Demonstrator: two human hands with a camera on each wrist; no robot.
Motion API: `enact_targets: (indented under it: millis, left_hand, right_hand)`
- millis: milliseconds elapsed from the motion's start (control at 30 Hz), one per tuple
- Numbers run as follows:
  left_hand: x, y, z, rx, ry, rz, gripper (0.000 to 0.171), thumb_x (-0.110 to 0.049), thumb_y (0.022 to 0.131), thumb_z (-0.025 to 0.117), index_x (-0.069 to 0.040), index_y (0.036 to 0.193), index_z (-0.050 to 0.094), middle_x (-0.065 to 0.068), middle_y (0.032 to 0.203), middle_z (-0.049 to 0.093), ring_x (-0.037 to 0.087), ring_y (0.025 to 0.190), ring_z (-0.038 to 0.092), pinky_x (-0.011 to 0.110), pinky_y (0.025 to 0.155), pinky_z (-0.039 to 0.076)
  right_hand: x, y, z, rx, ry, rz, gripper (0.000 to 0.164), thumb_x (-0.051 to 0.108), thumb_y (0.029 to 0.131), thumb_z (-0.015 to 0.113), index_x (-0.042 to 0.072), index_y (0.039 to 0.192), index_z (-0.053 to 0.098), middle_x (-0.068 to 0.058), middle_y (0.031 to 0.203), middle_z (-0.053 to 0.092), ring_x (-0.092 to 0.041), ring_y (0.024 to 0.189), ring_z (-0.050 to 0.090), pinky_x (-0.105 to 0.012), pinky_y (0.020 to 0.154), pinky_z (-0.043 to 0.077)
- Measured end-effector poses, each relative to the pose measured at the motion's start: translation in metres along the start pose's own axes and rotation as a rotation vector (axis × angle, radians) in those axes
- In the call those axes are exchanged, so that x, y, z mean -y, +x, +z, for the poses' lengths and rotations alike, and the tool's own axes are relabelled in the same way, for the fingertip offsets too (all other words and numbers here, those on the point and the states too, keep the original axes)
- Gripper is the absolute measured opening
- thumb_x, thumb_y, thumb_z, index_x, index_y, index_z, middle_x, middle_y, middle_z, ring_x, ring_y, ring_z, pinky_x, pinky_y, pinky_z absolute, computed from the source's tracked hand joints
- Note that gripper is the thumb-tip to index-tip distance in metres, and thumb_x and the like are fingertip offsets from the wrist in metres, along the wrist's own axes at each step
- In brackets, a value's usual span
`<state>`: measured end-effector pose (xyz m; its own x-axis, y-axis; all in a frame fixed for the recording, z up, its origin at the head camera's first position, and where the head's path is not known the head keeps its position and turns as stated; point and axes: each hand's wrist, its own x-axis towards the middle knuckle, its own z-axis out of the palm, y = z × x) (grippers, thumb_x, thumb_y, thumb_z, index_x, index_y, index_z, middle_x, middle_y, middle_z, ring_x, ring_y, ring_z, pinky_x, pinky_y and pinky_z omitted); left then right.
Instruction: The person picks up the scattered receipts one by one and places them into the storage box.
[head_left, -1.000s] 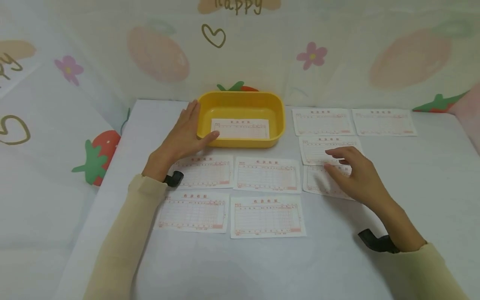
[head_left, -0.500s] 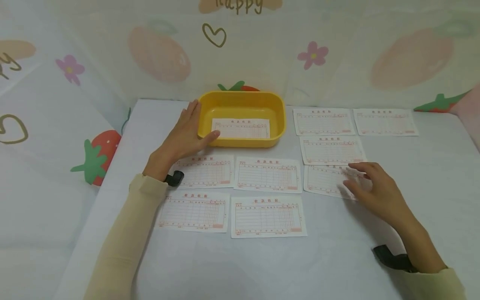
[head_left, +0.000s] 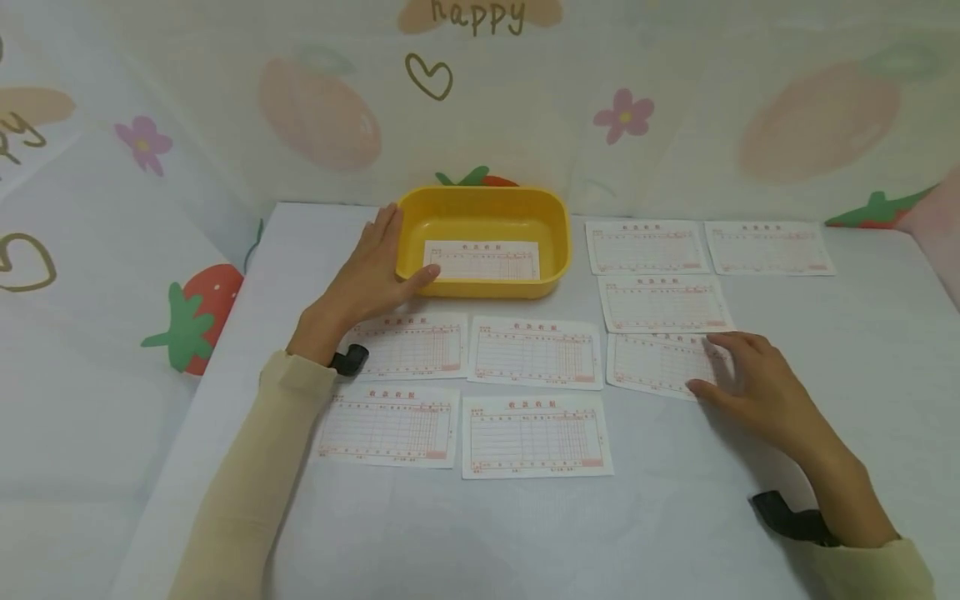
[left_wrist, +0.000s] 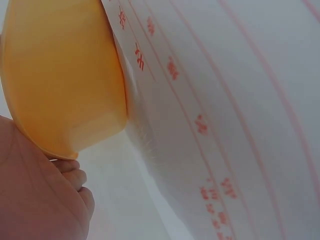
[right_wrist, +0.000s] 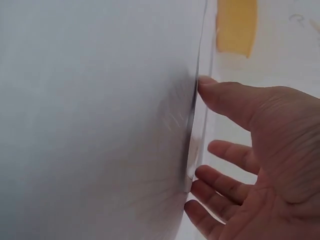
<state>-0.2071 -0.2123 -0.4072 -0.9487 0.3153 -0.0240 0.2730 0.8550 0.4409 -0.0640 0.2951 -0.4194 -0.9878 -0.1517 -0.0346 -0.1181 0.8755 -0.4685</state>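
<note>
My left hand point(head_left: 363, 275) holds the left front corner of a yellow plastic basin point(head_left: 487, 289), fingers along its side and thumb over the front rim. In the left wrist view, fingertips show below the rim of the basin point(left_wrist: 65, 75). Inside the basin lies a white receipt slip point(head_left: 483, 260) with red print. My right hand point(head_left: 768, 400) is at the right end of another receipt slip point(head_left: 660, 362), thumb at its near edge and index finger at its far edge. In the right wrist view, the thumb point(right_wrist: 220, 95) touches the paper's edge and the other fingers spread loosely.
Directly behind the right hand's slip lies another receipt slip point(head_left: 663, 304); two more point(head_left: 645, 247) lie along the back. In front of the basin, several slips form two rows point(head_left: 534, 352). A printed cloth point(head_left: 510, 100) hangs behind the white table point(head_left: 480, 533).
My right hand has moved right and toward me, from above the slips to the right end of the nearest one in its column. Left hand and basin have stayed in place.
</note>
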Motion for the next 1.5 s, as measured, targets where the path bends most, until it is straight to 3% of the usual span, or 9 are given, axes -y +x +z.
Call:
enact_targets:
  millis: [267, 467, 700, 800, 900, 967, 1133, 1367, 1500]
  left_hand:
    - [-0.001, -0.002, 0.001, 0.010, 0.001, -0.018, 0.113, -0.076, 0.097, 0.046, -0.011, 0.171, -0.010, 0.008, 0.181, -0.010, 0.033, 0.169, 0.000, 0.051, 0.138, 0.005]
    - [-0.001, -0.002, 0.000, 0.008, 0.002, -0.012, 0.113, -0.077, 0.097, 0.045, -0.011, 0.171, -0.009, 0.008, 0.181, -0.010, 0.033, 0.169, 0.000, 0.051, 0.138, 0.005]
    - [0.000, 0.000, -0.001, 0.000, -0.001, -0.006, 0.112, -0.077, 0.097, 0.045, -0.012, 0.171, -0.009, 0.008, 0.181, -0.010, 0.030, 0.169, -0.001, 0.049, 0.138, 0.002]
    - [0.000, 0.000, 0.000, -0.003, -0.007, -0.002, 0.112, -0.076, 0.097, 0.046, -0.012, 0.171, -0.008, 0.008, 0.181, -0.010, 0.029, 0.169, -0.003, 0.048, 0.138, 0.001]
    - [0.000, 0.001, 0.002, -0.007, -0.003, 0.001, 0.111, -0.076, 0.097, 0.046, -0.013, 0.171, -0.008, 0.008, 0.181, -0.009, 0.028, 0.169, -0.003, 0.048, 0.138, 0.000]
    - [0.000, 0.001, 0.002, -0.008, 0.001, 0.003, 0.111, -0.075, 0.097, 0.046, -0.013, 0.171, -0.008, 0.007, 0.181, -0.008, 0.027, 0.169, -0.004, 0.048, 0.138, 0.000]
    - [-0.001, 0.000, 0.001, -0.005, 0.003, 0.009, 0.110, -0.074, 0.098, 0.046, -0.012, 0.171, -0.008, 0.008, 0.181, -0.008, 0.027, 0.169, -0.006, 0.049, 0.138, -0.001]
    - [0.000, 0.000, 0.001, -0.011, 0.001, 0.010, 0.110, -0.074, 0.097, 0.046, -0.013, 0.171, -0.007, 0.008, 0.181, -0.007, 0.027, 0.169, -0.005, 0.049, 0.138, 0.000]
    - [0.000, 0.001, 0.002, -0.013, 0.004, 0.013, 0.111, -0.076, 0.097, 0.045, -0.013, 0.171, -0.007, 0.008, 0.181, -0.007, 0.027, 0.169, -0.006, 0.048, 0.138, 0.000]
  right_hand:
    - [-0.002, -0.006, -0.003, 0.027, -0.067, 0.023, 0.082, 0.044, 0.093, 0.081, -0.005, 0.150, 0.047, -0.039, 0.149, 0.050, -0.058, 0.135, 0.047, -0.077, 0.102, 0.043]
    - [0.004, -0.007, -0.003, 0.024, -0.068, 0.049, 0.085, 0.034, 0.090, 0.085, -0.009, 0.152, 0.046, -0.040, 0.148, 0.051, -0.059, 0.135, 0.048, -0.076, 0.104, 0.043]
    - [0.009, -0.008, -0.001, -0.083, -0.025, 0.059, 0.065, 0.013, 0.090, 0.083, -0.011, 0.144, 0.056, -0.040, 0.141, 0.059, -0.058, 0.127, 0.057, -0.071, 0.099, 0.049]
    - [0.007, -0.010, -0.003, -0.141, 0.016, 0.049, 0.053, 0.007, 0.090, 0.080, -0.008, 0.138, 0.064, -0.037, 0.134, 0.065, -0.050, 0.105, 0.069, -0.045, 0.082, 0.060]
    - [0.004, -0.010, -0.007, -0.161, 0.041, 0.030, 0.042, 0.008, 0.092, 0.080, -0.005, 0.131, 0.070, -0.035, 0.126, 0.071, -0.038, 0.087, 0.072, -0.020, 0.064, 0.051]
    - [0.002, -0.010, -0.010, -0.145, 0.049, 0.032, 0.038, 0.012, 0.094, 0.080, -0.003, 0.128, 0.073, -0.031, 0.122, 0.074, -0.033, 0.085, 0.072, -0.012, 0.061, 0.048]
    - [-0.003, -0.010, -0.018, -0.092, 0.050, 0.063, 0.036, 0.026, 0.100, 0.075, 0.002, 0.127, 0.074, -0.025, 0.120, 0.076, -0.023, 0.089, 0.067, -0.010, 0.065, 0.048]
    - [-0.005, -0.009, -0.026, -0.006, 0.134, 0.150, 0.048, 0.038, 0.101, 0.072, -0.001, 0.129, 0.070, -0.025, 0.121, 0.074, 0.010, 0.083, 0.056, -0.018, 0.062, 0.049]
    - [-0.005, -0.010, -0.029, 0.012, 0.156, 0.177, 0.052, 0.040, 0.100, 0.073, -0.002, 0.130, 0.071, -0.026, 0.124, 0.074, 0.020, 0.087, 0.050, -0.015, 0.065, 0.049]
